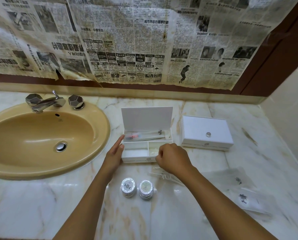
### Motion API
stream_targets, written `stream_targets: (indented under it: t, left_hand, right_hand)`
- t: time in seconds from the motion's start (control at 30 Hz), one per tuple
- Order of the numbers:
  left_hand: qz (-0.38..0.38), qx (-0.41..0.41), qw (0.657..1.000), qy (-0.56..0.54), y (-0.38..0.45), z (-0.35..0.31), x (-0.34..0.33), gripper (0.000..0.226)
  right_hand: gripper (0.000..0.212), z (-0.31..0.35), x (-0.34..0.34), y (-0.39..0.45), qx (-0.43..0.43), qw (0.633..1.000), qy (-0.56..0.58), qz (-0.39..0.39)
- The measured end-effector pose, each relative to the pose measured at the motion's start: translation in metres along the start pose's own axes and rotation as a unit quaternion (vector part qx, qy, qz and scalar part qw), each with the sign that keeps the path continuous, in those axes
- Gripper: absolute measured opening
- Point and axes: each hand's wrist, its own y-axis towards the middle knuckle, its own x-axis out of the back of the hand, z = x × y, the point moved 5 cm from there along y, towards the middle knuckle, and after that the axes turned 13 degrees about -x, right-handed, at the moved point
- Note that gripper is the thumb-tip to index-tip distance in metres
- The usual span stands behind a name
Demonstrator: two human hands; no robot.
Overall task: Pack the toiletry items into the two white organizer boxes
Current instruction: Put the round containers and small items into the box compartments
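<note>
The marble worktop ran pale and veined across the whole view. Nearest the camera, at about 6 o'clock, two stacks of round foil-wrapped toiletry discs stood side by side. Clear printed sachets lay flat at 4 o'clock, and thin clear-wrapped sticks lay just under the right wrist.

The left hand was open, fingers straight, its flat side touching the left wall of the open organizer box; it held nothing. The right hand was loosely curled, knuckles up, over the box's near right compartment; whether its fingertips pinched anything could not be told.

The open box sat at the centre, lid raised upright at its far edge, with wrapped toothbrush packets lying in its long far compartment. At 2 o'clock the second organizer box stood closed, a small round knob on its lid. At 9 o'clock lay the tan oval sink with its chrome tap. Beyond, old newspaper covered the wall.
</note>
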Motion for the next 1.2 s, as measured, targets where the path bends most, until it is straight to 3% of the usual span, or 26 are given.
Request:
stream_targets:
  t: [0.13, 0.4, 0.5, 0.63, 0.77, 1.1, 1.2]
  left_hand:
    - [0.0, 0.0, 1.0, 0.001, -0.001, -0.001, -0.001, 0.034]
    - [-0.002, 0.003, 1.0, -0.005, -0.002, -0.004, -0.002, 0.033]
    - [0.001, 0.003, 1.0, 0.002, -0.002, -0.004, -0.002, 0.032]
    - [0.003, 0.004, 1.0, -0.002, -0.003, -0.004, -0.002, 0.033]
    - [-0.004, 0.007, 1.0, -0.004, -0.003, -0.006, -0.003, 0.033]
    - [-0.001, 0.008, 1.0, -0.007, -0.004, -0.005, -0.002, 0.034]
    - [-0.001, 0.009, 1.0, -0.006, -0.003, -0.002, -0.001, 0.034]
  right_hand:
    - [0.014, -0.012, -0.012, -0.001, -0.017, 0.997, -0.062, 0.035]
    - [0.028, -0.022, -0.03, -0.013, -0.014, 0.996, -0.085, -0.002]
    - [0.036, -0.027, -0.038, -0.017, -0.016, 0.997, -0.08, 0.014]
    - [0.021, -0.031, -0.043, -0.018, -0.018, 0.997, -0.076, 0.023]
    - [0.031, -0.033, -0.042, -0.016, -0.026, 0.998, -0.047, 0.021]
    - [0.022, -0.02, -0.047, -0.013, -0.009, 0.998, 0.018, 0.057]
    - [0.039, -0.02, -0.047, -0.013, -0.011, 0.999, 0.017, 0.044]
